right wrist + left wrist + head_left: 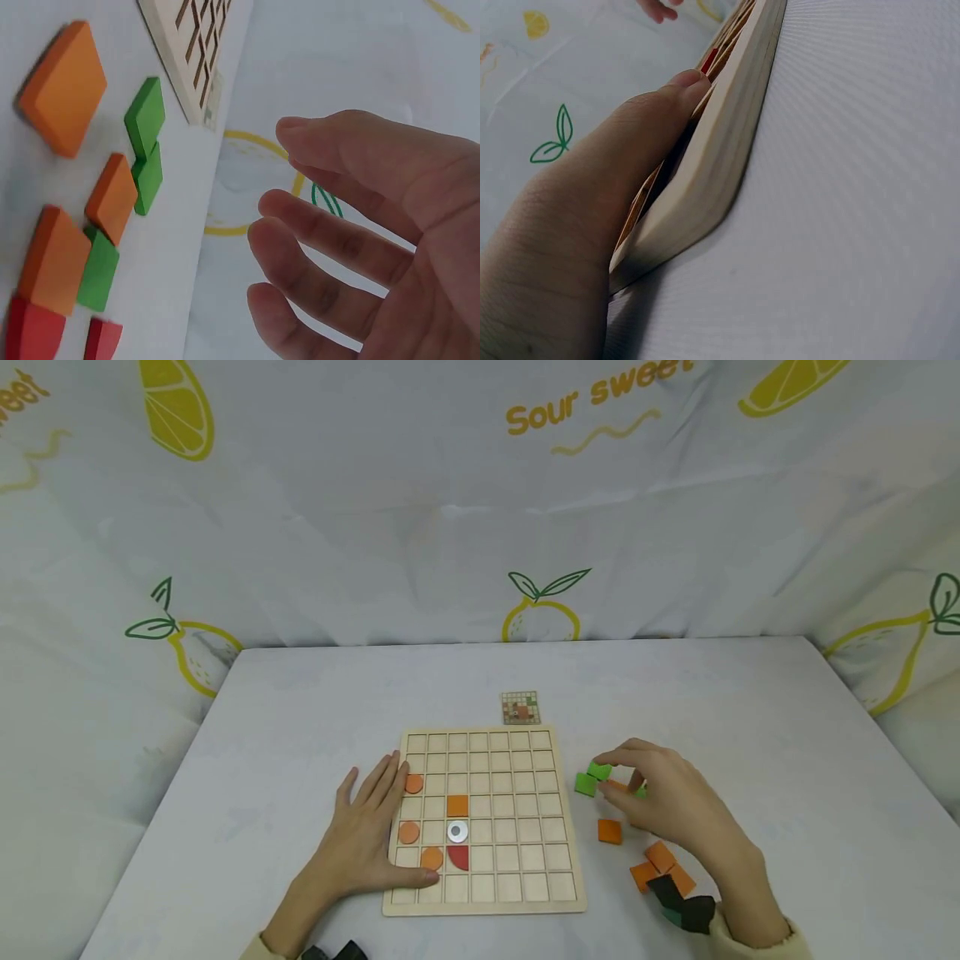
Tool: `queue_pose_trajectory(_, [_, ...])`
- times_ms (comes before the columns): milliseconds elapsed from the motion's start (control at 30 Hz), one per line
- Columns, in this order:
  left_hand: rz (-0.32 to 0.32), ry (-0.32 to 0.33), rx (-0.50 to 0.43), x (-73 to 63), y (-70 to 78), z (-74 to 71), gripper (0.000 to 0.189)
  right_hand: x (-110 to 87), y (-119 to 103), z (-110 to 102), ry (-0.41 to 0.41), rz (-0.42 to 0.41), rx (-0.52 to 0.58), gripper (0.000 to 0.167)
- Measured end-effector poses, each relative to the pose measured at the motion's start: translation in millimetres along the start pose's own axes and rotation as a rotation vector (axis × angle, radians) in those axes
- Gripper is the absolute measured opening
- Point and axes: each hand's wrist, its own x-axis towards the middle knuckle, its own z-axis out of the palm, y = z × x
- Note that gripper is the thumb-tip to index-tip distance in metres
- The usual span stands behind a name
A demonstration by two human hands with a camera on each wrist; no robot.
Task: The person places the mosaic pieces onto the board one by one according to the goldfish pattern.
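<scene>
A wooden grid board (521,807) lies on the table. My left hand (352,847) rests along its left edge, fingers straight, the thumb (656,112) reaching over the near cells. On the board sit several orange discs (408,832), an orange square tile (457,806), a white ringed disc (457,832) and a red quarter-round tile (459,858). Right of the board, my right hand (671,793) hovers above loose tiles, its fingers loosely bent with nothing between them. Green square tiles (146,116) and orange square tiles (64,88) lie below it.
A small patterned card (521,708) lies behind the board's far edge. More orange tiles (661,857) are spread near my right wrist, and red tiles (34,330) show in the right wrist view. White cloth with lemon prints (450,527) hangs behind the table.
</scene>
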Motion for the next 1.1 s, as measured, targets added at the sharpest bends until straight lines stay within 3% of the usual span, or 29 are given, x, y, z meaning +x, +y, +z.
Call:
queue_pose_trajectory(300, [0.007, -0.002, 0.0, -0.1, -0.4, 0.3, 0.142, -5.3, 38, -16, -0.126, 0.044, 0.004, 0.033])
queue_pose_trajectory(700, [-0.001, -0.011, 0.008, 0.0, 0.2, -1.5, 0.142, -5.1, 68, -13, -0.255, 0.117, 0.009, 0.037])
queue_pose_trajectory(1100, [-0.007, -0.012, -0.007, 0.0, 0.4, -1.9, 0.142, -1.5, 78, -10, -0.253, 0.119, -0.028, 0.033])
